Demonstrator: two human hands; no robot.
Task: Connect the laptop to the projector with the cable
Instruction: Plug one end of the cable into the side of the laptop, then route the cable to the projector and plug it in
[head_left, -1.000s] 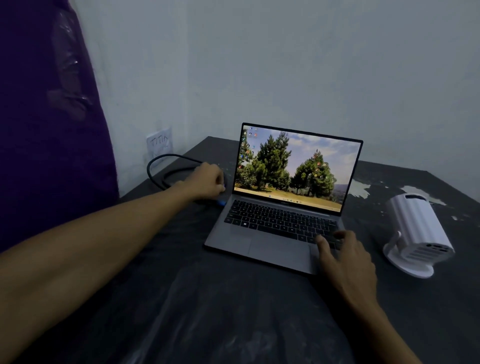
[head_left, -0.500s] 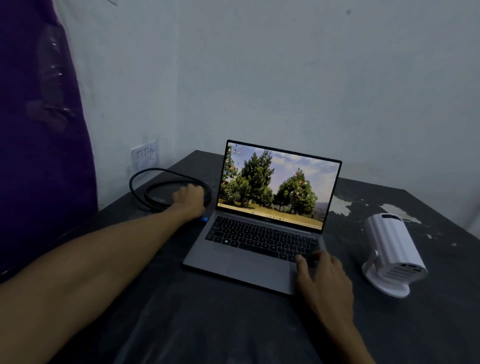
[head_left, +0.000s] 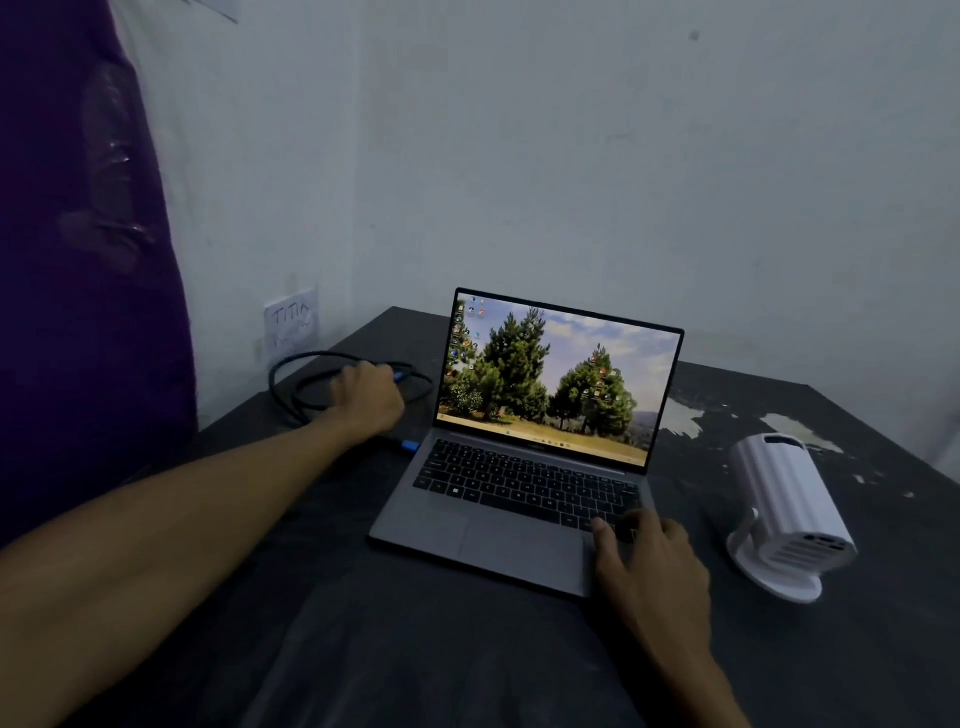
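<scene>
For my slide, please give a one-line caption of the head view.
Left hand reaches the coiled cable beside the open laptop; right hand rests on it; projector waits.

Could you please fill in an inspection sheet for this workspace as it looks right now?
Surface: dark table, with pale worn patches at its far right.
Job's things: laptop open, screen lit; white projector on its stand to the right, no cable seen in it.
Clutter: nothing seen.
Hands: left hand on the coiled cable; right hand resting on the laptop's near right corner.
Cables: black cable coiled left of the laptop; one blue plug at the laptop's left edge, whether seated cannot be told.
Surroundings: pale wall, wall plate, purple sheet at left.
</scene>
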